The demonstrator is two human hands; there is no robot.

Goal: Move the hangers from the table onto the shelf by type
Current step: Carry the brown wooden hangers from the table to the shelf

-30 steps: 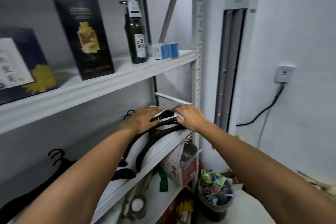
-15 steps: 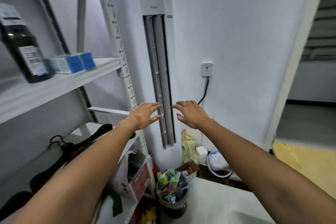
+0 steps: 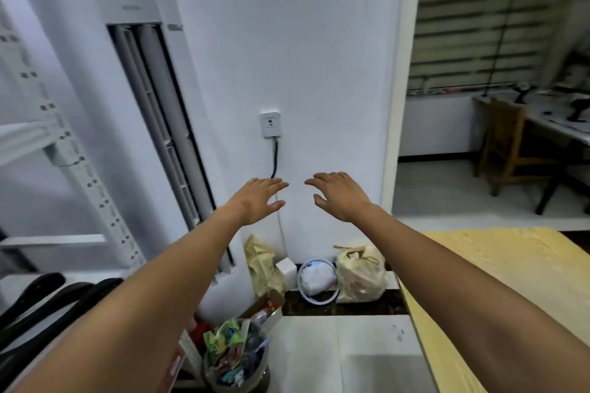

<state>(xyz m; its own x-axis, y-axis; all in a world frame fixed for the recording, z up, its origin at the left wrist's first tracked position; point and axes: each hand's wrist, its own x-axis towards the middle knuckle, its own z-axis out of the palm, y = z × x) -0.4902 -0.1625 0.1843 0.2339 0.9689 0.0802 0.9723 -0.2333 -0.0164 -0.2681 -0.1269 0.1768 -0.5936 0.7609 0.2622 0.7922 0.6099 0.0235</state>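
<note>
Hangers (image 3: 64, 293), black and broad-shouldered, lie on the white shelf (image 3: 16, 281) at the lower left of our view. They sit toward the end of the board by the perforated upright post (image 3: 79, 175). Our left forearm crosses in front of them and hides part of the stack, so we cannot count them.

Both hands are held out in the air before the white wall, and neither holds anything. The left hand (image 3: 258, 199) is palm down with its fingers straight and close together, pointing right. The right hand (image 3: 340, 195) is palm down with its fingers spread and slightly bent, pointing left. The fingertips of the two hands are near each other but apart.

The desk (image 3: 510, 281), with a pale yellow wood-grain top, fills the lower right. Our right forearm passes over its left edge.

Between shelf and wall stands a tall white air conditioner (image 3: 143, 73) with a lit display at its top. On the wall above the hands is a socket (image 3: 270, 124), from which a black cable (image 3: 274, 159) hangs.

On the floor along the wall we see a crumpled yellowish bag (image 3: 263, 265), a small white box (image 3: 286, 268), a round white-rimmed object (image 3: 317, 281) and a tied plastic bag (image 3: 360, 277). A waste bin (image 3: 236, 364) stuffed with wrappers stands below our left forearm. Through the opening on the right are a wooden chair (image 3: 507, 143) and striped blinds (image 3: 479, 9).
</note>
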